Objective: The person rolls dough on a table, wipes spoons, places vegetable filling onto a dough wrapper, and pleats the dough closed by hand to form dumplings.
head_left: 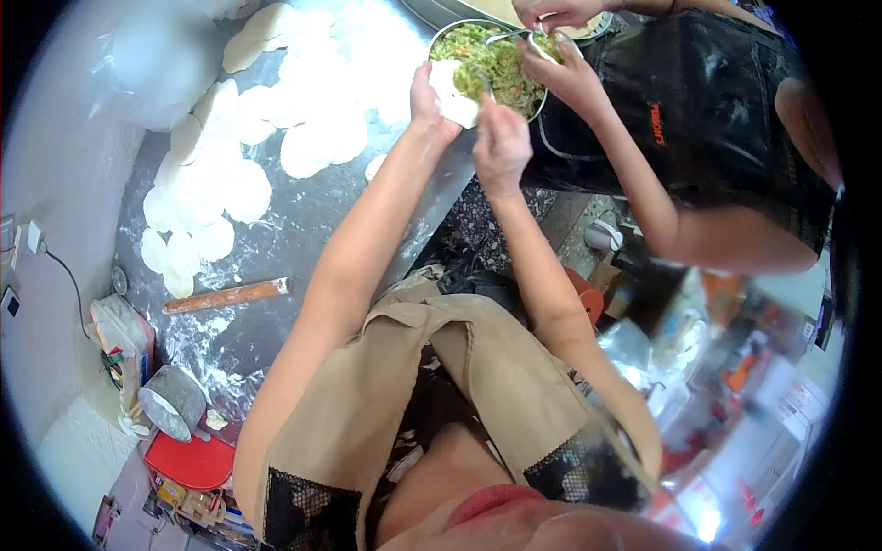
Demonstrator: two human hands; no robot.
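My left hand (432,112) holds a round dough wrapper (450,95) from below, at the near side of a metal bowl. Green chopped filling (470,81) lies on the wrapper's right part. My right hand (503,147) is closed around a metal spoon (486,84), whose tip is at that filling. The large bowl (544,108) behind holds more green filling with orange bits. Another person's hand (571,78) holds a filled wrapper (544,48) over the bowl's right side, and their other hand (559,11) is above it with a utensil.
Many flat dough rounds (312,147) cover the floured metal table (322,211). A wooden rolling pin (228,296) lies near its left edge. A metal container (175,402) and a red lid-like piece (190,459) are at lower left. The other person's black apron (698,110) is close on the right.
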